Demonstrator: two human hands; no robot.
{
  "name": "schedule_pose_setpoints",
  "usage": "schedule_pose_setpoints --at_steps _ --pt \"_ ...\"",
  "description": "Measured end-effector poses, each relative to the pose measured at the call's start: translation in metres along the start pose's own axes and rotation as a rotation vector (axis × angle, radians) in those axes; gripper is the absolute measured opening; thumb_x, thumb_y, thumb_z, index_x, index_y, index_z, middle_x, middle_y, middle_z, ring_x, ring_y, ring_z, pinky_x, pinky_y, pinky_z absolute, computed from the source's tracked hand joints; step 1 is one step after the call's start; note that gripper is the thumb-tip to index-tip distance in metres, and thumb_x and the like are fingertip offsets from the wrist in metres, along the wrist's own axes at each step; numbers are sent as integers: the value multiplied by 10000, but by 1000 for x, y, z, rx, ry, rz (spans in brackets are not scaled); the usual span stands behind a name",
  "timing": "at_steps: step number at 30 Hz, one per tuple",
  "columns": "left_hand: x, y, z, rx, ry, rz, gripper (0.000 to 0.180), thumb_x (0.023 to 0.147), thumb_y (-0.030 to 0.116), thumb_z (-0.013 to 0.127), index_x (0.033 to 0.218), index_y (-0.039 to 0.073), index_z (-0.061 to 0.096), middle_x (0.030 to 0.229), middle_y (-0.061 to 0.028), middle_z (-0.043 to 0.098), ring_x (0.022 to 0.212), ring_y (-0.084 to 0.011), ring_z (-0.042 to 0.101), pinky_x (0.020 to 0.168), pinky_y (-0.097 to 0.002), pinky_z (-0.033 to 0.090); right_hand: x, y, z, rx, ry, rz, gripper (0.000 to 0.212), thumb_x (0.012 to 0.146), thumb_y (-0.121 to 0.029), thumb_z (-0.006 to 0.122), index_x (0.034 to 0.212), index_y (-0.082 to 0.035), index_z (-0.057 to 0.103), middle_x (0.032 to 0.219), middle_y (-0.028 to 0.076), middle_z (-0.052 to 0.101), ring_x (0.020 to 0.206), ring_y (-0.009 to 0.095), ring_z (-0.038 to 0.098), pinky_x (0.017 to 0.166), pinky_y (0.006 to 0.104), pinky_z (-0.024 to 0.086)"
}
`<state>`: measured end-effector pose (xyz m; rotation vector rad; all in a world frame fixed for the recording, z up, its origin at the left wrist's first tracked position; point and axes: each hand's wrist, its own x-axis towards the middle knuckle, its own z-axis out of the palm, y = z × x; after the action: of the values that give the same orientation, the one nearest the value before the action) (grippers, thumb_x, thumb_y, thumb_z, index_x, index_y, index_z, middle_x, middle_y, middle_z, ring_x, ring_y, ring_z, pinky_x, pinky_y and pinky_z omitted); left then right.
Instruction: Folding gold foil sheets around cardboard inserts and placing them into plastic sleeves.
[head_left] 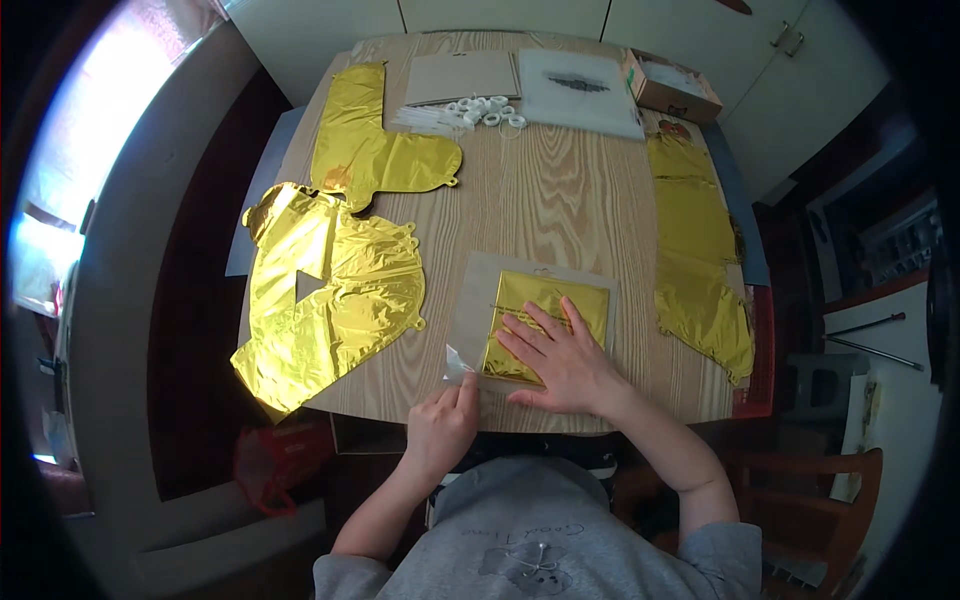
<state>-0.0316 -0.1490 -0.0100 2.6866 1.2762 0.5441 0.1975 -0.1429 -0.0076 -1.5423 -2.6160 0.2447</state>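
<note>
In front of me on the table lies a clear plastic bag (pixel 470 312) with a folded gold foil sheet (pixel 590 290) inside. My right hand (pixel 565 362) rests flat on the foil through the bag, fingers spread. At the bag's near left corner, my left hand (pixel 443 428) is closed, thumb and forefinger pinching a turned-up clear flap (pixel 457 362). Flat gold foil balloons lie to the left: one with a triangular hole (pixel 360 270), and an L-shaped one (pixel 345 130) farther back. More gold foil balloons (pixel 695 230) lie along the right edge.
At the table's back are grey card sheets (pixel 460 78), small white rolls (pixel 488 110), thin white sticks (pixel 425 120), a stack of clear bags (pixel 580 95) and a cardboard box (pixel 675 95). A red bag (pixel 285 465) hangs below left; a wooden chair (pixel 800 500) stands right.
</note>
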Motion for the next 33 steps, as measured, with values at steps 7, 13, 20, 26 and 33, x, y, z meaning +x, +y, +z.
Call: schedule_pose_setpoints --at_steps 7,13,20,26,33 --pt "-2 5 4 -15 38 -31 329 774 61 609 1097 -2 615 645 -30 537 544 -180 594 471 -315 485 0 0 -1 -1 -8 3 814 856 -713 410 1472 -185 351 1540 25 298 1442 266 210 1160 579 69" --pt "1 5 2 -6 -37 -34 338 795 77 602 1121 -8 612 650 -38 551 564 -188 607 482 -317 494 0 0 0 4 -13 5 815 850 -712 425 1472 -190 352 1541 22 299 1441 263 212 1159 583 72" --pt "10 -1 -4 -18 -108 8 338 798 75 596 1125 -9 612 684 -54 594 609 -205 637 514 -331 510 -1 0 1 -14 0 3 821 843 -714 436 1471 -192 354 1540 21 301 1440 261 218 1157 583 82" --pt "11 -9 -6 -35 -143 43 343 798 86 601 1133 15 613 719 -70 609 635 -221 652 537 -347 520 0 0 2 -11 9 0 828 839 -716 441 1475 -193 347 1535 21 311 1437 259 222 1156 583 82" --pt "15 -8 -13 -60 -139 42 370 774 94 614 1140 35 612 729 -65 602 649 -219 649 545 -346 520 0 0 0 -8 -4 5 833 839 -718 441 1476 -191 342 1536 22 307 1438 261 218 1157 578 72"
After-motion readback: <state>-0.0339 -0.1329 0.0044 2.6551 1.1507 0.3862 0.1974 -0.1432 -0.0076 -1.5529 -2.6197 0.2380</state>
